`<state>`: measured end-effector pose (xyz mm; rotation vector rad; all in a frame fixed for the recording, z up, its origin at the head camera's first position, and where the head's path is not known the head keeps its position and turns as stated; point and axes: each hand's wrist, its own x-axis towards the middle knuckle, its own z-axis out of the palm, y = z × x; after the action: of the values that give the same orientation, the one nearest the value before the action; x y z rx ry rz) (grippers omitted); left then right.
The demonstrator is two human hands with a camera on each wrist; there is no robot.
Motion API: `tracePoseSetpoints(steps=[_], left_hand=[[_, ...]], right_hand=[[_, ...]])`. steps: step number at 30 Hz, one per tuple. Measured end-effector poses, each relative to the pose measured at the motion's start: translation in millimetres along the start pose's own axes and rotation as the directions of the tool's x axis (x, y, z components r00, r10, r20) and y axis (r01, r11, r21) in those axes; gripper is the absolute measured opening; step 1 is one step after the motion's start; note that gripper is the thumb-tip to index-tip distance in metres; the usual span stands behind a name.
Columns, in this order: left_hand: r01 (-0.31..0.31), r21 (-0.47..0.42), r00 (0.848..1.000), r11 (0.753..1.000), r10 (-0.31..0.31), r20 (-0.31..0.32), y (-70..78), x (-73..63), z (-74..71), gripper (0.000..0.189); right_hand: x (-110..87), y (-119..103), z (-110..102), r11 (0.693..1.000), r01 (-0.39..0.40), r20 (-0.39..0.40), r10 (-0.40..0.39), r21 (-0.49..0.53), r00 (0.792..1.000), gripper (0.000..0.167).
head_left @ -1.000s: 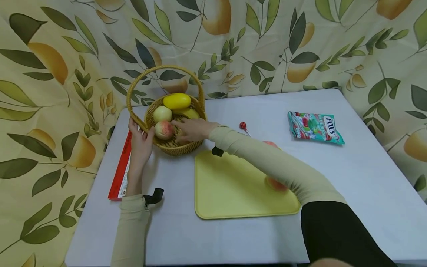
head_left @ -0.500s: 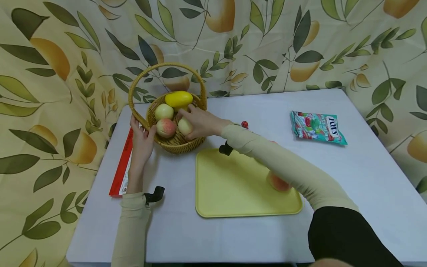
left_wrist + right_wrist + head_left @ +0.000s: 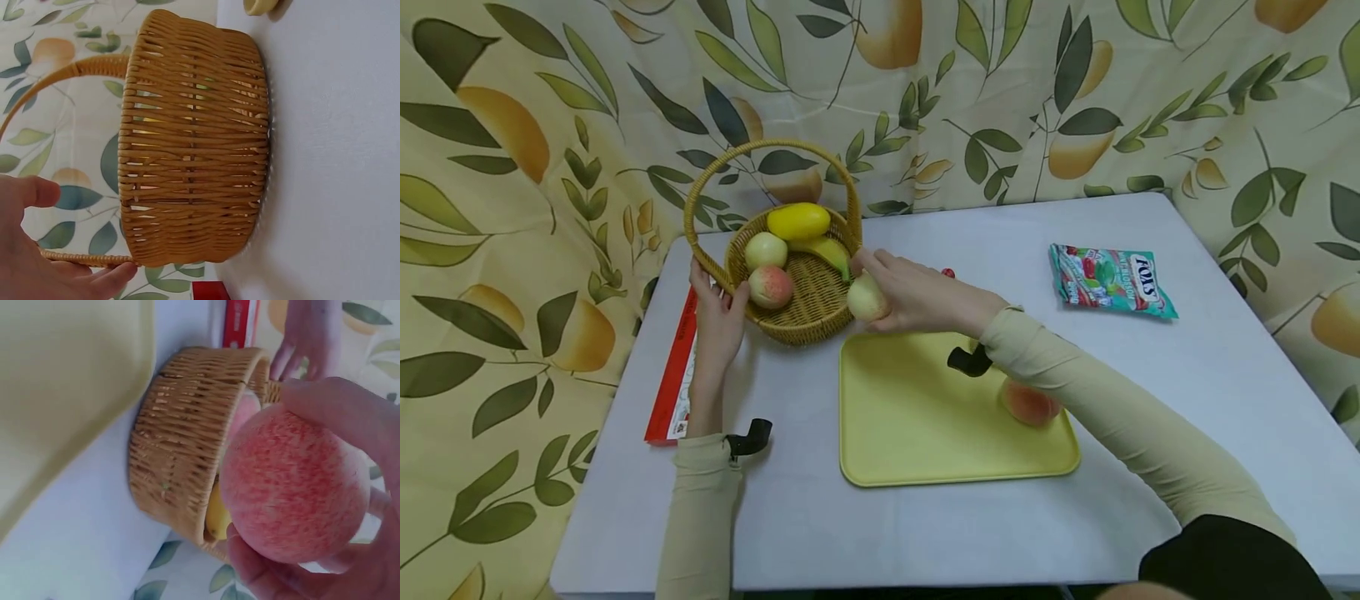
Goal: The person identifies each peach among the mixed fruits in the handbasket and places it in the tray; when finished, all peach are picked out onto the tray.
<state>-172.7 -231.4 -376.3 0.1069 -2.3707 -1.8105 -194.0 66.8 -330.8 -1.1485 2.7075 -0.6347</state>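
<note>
A wicker basket (image 3: 801, 333) with a tall arched handle stands at the back left of the table. My left hand (image 3: 718, 329) holds it at the foot of the handle, the thumb on one side and fingers on the other. In my right hand (image 3: 921, 296) is a peach (image 3: 294, 487), pinched between thumb and fingers just outside the basket's right rim, above the tray's far edge. Inside the basket lie a yellow oval fruit (image 3: 798, 222), a banana (image 3: 827, 252), a pale round fruit (image 3: 766, 250) and a second peach (image 3: 771, 287).
A yellow tray (image 3: 925, 450) lies in front of the basket, with a peach (image 3: 1028, 404) near its right side, partly behind my right sleeve. A candy bag (image 3: 1112, 282) lies back right. A lollipop (image 3: 948, 272) is mostly hidden behind my right hand. A red box (image 3: 668, 404) lies under my left arm.
My right hand has taken hold of a peach in the basket, lifted it out and moved right, over the rim. The left hand stays at the handle.
</note>
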Motion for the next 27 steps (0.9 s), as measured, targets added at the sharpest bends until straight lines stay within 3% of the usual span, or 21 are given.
tracePoseSetpoints(steps=[5, 9, 14, 20, 27], left_hand=[[-0.028, -0.021, 0.999, 0.999, 0.027, -0.025, -20.0, 11.0, 0.3, 0.089], [-0.048, -0.036, 0.998, 0.998, 0.047, -0.034, -27.7, 13.3, -0.3, 0.088], [-0.050, -0.028, 0.998, 0.998, 0.049, -0.044, -29.8, 11.8, -0.8, 0.085], [-0.051, -0.020, 0.998, 0.999, 0.050, -0.042, -29.7, 9.5, -1.2, 0.084], [-0.048, -0.030, 0.998, 0.998, 0.047, -0.034, -28.0, 11.2, -1.8, 0.085]], right_hand=[[-22.0, 1.8, 0.6, 0.998, 0.002, 0.001, -0.002, 0.055, 1.000, 0.063], [-33.6, 5.4, 5.6, 0.996, -0.010, -0.015, 0.012, 0.091, 1.000, 0.065], [-42.1, 10.5, 11.9, 0.996, -0.031, -0.027, 0.033, 0.085, 0.999, 0.071], [-47.7, 15.4, 16.1, 0.994, -0.038, -0.018, 0.040, 0.104, 0.999, 0.064], [-52.4, 22.5, 18.3, 0.996, -0.028, 0.032, 0.025, 0.080, 0.999, 0.065]])
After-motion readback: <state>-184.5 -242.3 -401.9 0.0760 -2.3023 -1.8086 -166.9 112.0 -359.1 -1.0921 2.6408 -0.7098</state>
